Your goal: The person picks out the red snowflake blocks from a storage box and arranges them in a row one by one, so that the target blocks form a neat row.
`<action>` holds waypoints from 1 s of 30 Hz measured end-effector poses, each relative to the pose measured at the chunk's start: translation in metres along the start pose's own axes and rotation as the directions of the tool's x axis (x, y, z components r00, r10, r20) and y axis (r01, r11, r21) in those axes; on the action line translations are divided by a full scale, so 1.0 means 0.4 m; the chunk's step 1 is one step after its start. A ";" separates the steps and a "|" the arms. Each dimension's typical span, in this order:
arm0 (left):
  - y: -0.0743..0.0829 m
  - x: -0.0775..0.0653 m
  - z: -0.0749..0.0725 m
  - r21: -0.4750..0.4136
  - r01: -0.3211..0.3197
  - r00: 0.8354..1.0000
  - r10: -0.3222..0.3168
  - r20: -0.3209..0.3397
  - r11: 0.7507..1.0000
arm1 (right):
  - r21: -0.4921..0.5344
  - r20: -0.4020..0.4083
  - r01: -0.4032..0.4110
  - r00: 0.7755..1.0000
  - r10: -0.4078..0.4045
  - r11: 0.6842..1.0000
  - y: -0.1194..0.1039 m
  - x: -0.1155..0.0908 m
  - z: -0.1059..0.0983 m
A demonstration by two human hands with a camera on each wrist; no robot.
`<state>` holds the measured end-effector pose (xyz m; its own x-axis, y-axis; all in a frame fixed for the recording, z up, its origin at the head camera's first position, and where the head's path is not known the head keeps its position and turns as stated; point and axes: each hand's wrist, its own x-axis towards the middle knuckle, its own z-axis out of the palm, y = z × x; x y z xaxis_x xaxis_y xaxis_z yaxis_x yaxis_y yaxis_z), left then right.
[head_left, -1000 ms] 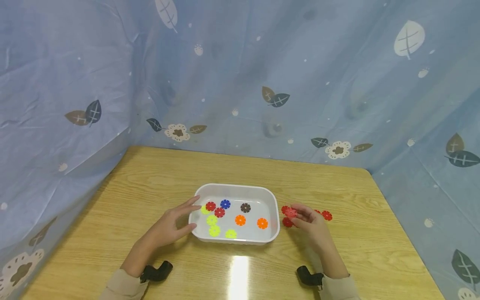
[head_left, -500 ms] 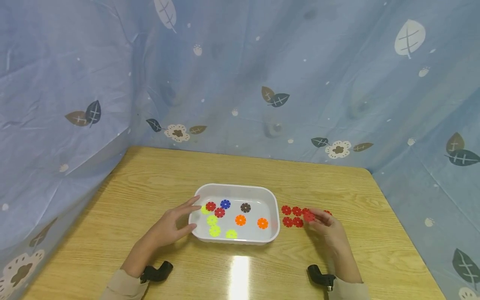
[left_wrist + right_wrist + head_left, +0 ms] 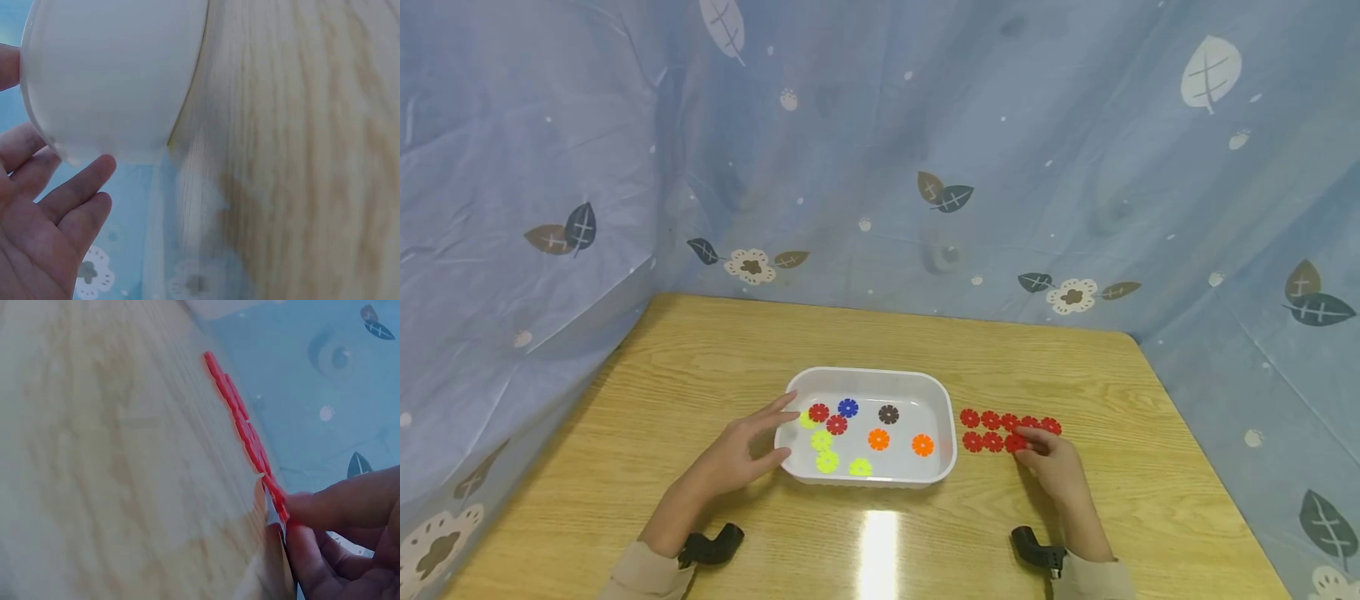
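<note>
In the head view, my left hand [image 3: 733, 457] rests its fingers on the left end of a white plastic tray [image 3: 880, 481]. The left wrist view has its fingers lying loosely along the outside of the tray wall [image 3: 119, 81]. To the right of the tray, my right hand [image 3: 1062, 468] pinches a red notched building disc [image 3: 1014, 443] between thumb and fingers, low at the end of the front row. Several red discs [image 3: 990, 420] lie flat in two rows, the back one longer. Side-on in the right wrist view, the rows appear as a thin red line [image 3: 237, 415].
Inside the tray are several yellow discs [image 3: 827, 462], two orange discs [image 3: 878, 439], two red discs [image 3: 837, 425], a blue disc [image 3: 847, 407] and a brown disc [image 3: 888, 414]. A wooden table [image 3: 760, 333] bears everything, with a blue patterned cloth [image 3: 865, 150] behind.
My right hand has carried its red disc rightward along the rows and lowered it to the front row's right end. My left hand has stayed at the tray.
</note>
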<state>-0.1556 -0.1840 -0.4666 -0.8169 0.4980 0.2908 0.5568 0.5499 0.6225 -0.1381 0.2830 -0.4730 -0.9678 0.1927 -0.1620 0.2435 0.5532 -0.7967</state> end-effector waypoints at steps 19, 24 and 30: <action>0.008 -0.001 -0.004 -0.004 0.000 1.000 0.000 0.001 1.000 | 0.202 -0.069 0.164 0.986 -0.153 0.966 -0.086 -0.038 0.013; 0.006 -0.001 -0.002 0.000 -0.004 1.000 0.004 -0.002 1.000 | 0.275 -0.047 0.296 0.954 -0.295 0.915 -0.135 -0.054 0.052; 0.002 -0.001 -0.001 0.000 -0.003 1.000 0.003 -0.003 1.000 | 0.336 0.041 0.338 0.927 -0.372 0.879 -0.206 -0.063 0.103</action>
<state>-0.1548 -0.1839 -0.4658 -0.8158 0.4976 0.2948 0.5592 0.5486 0.6216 -0.1363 0.1990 -0.4273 -0.9906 -0.0606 0.1226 -0.1347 0.2794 -0.9507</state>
